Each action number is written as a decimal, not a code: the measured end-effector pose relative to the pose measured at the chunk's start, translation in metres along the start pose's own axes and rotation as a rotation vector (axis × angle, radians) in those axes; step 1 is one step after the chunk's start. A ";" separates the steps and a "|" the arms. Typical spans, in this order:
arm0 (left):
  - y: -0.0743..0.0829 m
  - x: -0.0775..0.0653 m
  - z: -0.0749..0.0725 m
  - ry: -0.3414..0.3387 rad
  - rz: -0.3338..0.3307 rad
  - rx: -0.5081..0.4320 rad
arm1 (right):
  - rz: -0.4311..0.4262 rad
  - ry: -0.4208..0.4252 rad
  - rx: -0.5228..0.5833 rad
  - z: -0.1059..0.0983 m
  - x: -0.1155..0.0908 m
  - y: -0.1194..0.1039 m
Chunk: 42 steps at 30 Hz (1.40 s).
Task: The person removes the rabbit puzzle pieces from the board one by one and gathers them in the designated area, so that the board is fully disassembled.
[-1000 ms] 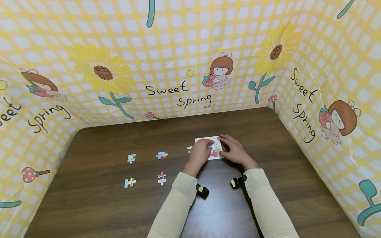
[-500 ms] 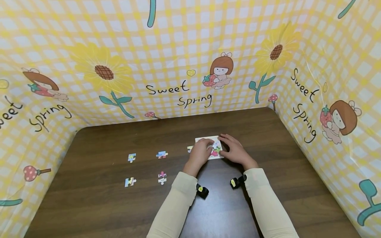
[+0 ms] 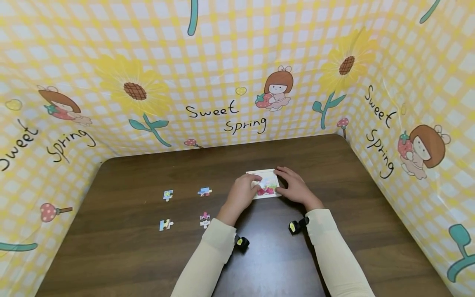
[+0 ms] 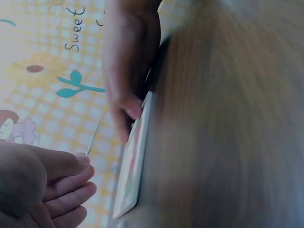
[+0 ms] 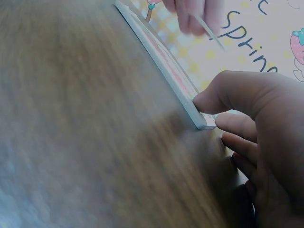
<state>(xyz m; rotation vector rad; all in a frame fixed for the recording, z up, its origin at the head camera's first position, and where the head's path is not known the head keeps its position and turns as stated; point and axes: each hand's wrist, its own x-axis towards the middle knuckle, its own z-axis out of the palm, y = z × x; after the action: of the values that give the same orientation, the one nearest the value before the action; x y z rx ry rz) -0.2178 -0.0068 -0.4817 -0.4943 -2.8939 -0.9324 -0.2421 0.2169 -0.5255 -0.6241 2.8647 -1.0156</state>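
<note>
Yellow-checked cloth [image 3: 222, 53] walls in the far edge and both sides of a dark wood-grain table [image 3: 111, 247]. Your jigsaw tray [image 3: 259, 171], white-rimmed, lies flat near the table's far edge, closer to the far right corner than to the far left one. It looks roughly square, so you get no clear long axis from it.

Your left hand [image 3: 241, 192] has thumb and fingertips closed narrow on a thin jigsaw piece [image 4: 93, 137], which you see nearly edge-on in both wrist views. There it stands clear of the tray, on the side away from the tabletop, its edge running about parallel to the tray's. That gap and that tilt look like what matters most; you cannot read the piece's outline from here.

Your right hand [image 3: 297, 187] is at the tray's right edge, thumb and index finger spread wide, the thumb touching the rim near the near right corner. You have four loose jigsaw pieces [image 3: 168, 195] in two rows, well apart from the tray toward the table's left edge.
</note>
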 end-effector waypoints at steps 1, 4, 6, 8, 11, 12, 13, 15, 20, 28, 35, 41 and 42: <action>-0.001 -0.003 -0.003 0.002 0.000 0.007 | 0.002 -0.004 0.002 0.000 0.000 0.000; -0.003 -0.013 -0.012 0.006 0.009 0.022 | 0.005 -0.012 0.009 0.000 -0.001 0.001; -0.005 -0.018 -0.017 0.012 0.019 0.036 | 0.004 -0.012 0.014 0.001 -0.001 0.001; -0.006 -0.023 -0.021 0.012 0.027 0.043 | 0.001 -0.012 0.013 0.001 0.000 0.002; -0.009 -0.031 -0.027 0.019 0.034 0.045 | -0.001 -0.010 0.009 0.001 0.000 0.003; -0.010 -0.033 -0.029 0.017 0.036 0.038 | -0.002 -0.009 0.007 0.000 0.000 0.003; -0.011 -0.036 -0.031 0.017 0.039 0.036 | -0.002 -0.008 0.006 0.000 0.001 0.003; -0.014 -0.041 -0.033 0.017 0.045 0.042 | -0.002 -0.007 0.005 -0.001 0.001 0.003; -0.019 -0.055 -0.038 -0.029 0.030 0.086 | -0.005 -0.007 0.009 -0.002 0.000 0.002; -0.023 -0.074 -0.038 -0.079 0.017 0.130 | -0.032 0.023 0.017 -0.001 0.000 0.004; -0.024 -0.086 -0.037 -0.124 0.072 0.184 | -0.024 0.011 0.026 -0.002 -0.001 0.003; -0.026 -0.089 -0.033 -0.102 0.152 0.232 | -0.016 -0.003 0.012 -0.003 0.000 0.002; -0.026 -0.089 -0.033 -0.095 0.162 0.237 | -0.017 -0.004 0.012 -0.003 0.000 0.001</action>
<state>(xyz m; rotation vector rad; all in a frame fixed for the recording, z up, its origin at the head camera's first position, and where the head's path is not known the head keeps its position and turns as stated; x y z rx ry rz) -0.1433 -0.0709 -0.4836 -0.7556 -2.9377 -0.5494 -0.2432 0.2197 -0.5239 -0.6494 2.8521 -1.0318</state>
